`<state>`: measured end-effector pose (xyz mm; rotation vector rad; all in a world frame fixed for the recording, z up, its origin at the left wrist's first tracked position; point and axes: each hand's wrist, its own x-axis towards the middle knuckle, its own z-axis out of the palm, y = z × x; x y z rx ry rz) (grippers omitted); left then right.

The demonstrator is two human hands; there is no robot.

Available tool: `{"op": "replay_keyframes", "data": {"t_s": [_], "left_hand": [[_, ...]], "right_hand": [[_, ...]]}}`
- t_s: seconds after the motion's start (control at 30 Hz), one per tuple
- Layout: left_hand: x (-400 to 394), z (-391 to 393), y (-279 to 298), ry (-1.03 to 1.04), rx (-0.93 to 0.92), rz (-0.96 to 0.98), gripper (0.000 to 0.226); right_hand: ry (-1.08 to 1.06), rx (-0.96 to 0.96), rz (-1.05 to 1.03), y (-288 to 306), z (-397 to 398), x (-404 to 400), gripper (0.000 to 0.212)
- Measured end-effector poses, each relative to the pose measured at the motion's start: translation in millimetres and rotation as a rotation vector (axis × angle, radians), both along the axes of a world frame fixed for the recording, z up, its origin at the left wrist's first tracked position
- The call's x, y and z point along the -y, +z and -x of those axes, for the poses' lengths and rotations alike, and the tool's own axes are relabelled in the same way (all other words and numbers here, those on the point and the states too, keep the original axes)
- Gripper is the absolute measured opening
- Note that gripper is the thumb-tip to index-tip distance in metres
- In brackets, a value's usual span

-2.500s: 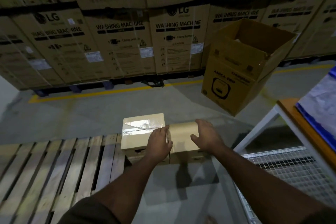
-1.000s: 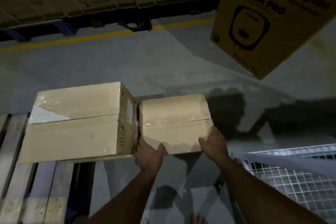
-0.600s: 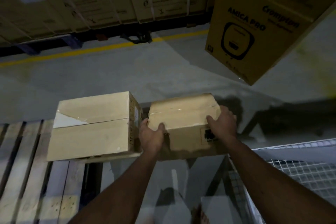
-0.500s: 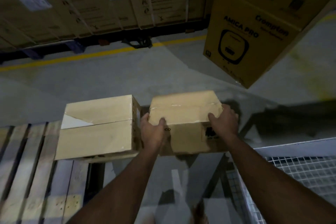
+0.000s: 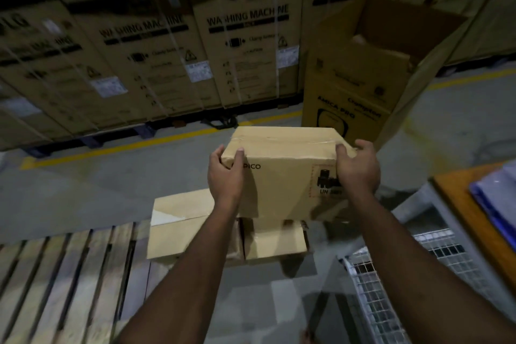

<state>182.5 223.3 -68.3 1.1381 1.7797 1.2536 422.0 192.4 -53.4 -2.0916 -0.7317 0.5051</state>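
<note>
Warehouse floor [image 5: 117, 193] of grey concrete runs up to a wall of strapped washing-machine cartons [image 5: 245, 45], with an open carton [image 5: 360, 78] standing at the right.

From the head view, the box [image 5: 282, 173] is off the ground, held up in front of the person at about chest level. It hangs above two boxes [image 5: 181, 226] that sit side by side at the edge of a pallet [image 5: 55, 274].

It is corrugated card, so I judge it stiff enough to keep its shape under side pressure. A strip of glossy tape [image 5: 282, 139] crosses the top, and that strip is likely the slickest place to hold. A printed warning label [image 5: 325, 184] on the near face suggests the contents need care and no dropping. Its weight cannot be read directly, though being held only at the upper corners points to something moderate rather than heavy. Palms under the lower edges would be the safer hold for a longer carry.

The left hand [image 5: 224, 176] grips the upper left corner, thumb on the near face and fingers wrapped round the side. The right hand [image 5: 358, 169] clasps the upper right corner, fingers curled over the top edge. Both forearms reach forward, almost straight and about as far apart as the box is wide. A wire mesh [image 5: 391, 288] and the corner of a worktop [image 5: 469, 212] lie to the right.
</note>
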Motion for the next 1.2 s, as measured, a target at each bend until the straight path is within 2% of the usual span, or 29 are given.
{"op": "replay_keyframes", "data": {"t_s": [0.3,0.53,0.73,0.9,1.03,1.2], "left_hand": [[56.5,36.6,126.7,-0.024,0.0,-0.202,0.049],[124.5,74.2,194.3,-0.134,-0.03,-0.406,0.055],[181.7,74.9,222.7,-0.288,-0.038,-0.488,0.056],[230.4,47.4,235.9,-0.373,0.027,-0.506,0.045],[269.1,21.2,244.5,-0.433,0.076,-0.523,0.055],[320.9,-13.7,254.6,-0.502,0.08,-0.557,0.052]], "right_hand": [[-0.041,-0.057,-0.27,125.3,42.9,86.5,0.043],[-0.172,0.007,-0.452,185.1,90.4,194.3,0.042],[-0.354,0.092,-0.525,207.8,104.4,280.8,0.044],[-0.491,0.164,-0.532,221.5,95.2,347.3,0.042],[-0.582,0.22,-0.526,228.9,83.3,401.7,0.042],[-0.679,0.252,-0.535,238.8,71.5,472.4,0.042]]}}
